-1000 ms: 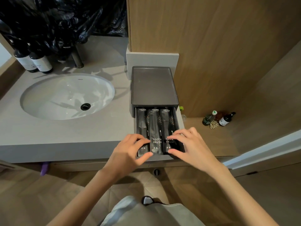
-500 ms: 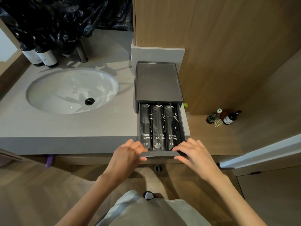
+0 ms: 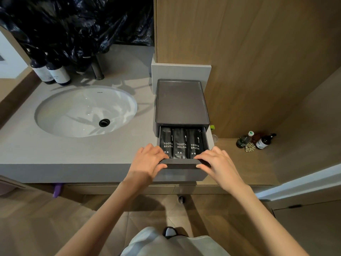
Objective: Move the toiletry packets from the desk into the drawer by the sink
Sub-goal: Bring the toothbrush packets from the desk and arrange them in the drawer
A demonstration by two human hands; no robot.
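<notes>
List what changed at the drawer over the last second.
The left hand and right hand left the toothbrush packets and now hold the drawer by its front; it has slid partway into its box. The three packets stay side by side inside.

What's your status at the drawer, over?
Left hand, right hand pinching the drawer front. Three toothbrush packets side by side inside, drawer partly open. Nothing seen blocking its travel.

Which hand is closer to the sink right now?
Left. The left hand grips the drawer at its left front corner, the side toward the sink; the right hand grips the right front corner, farther from the sink.
</notes>
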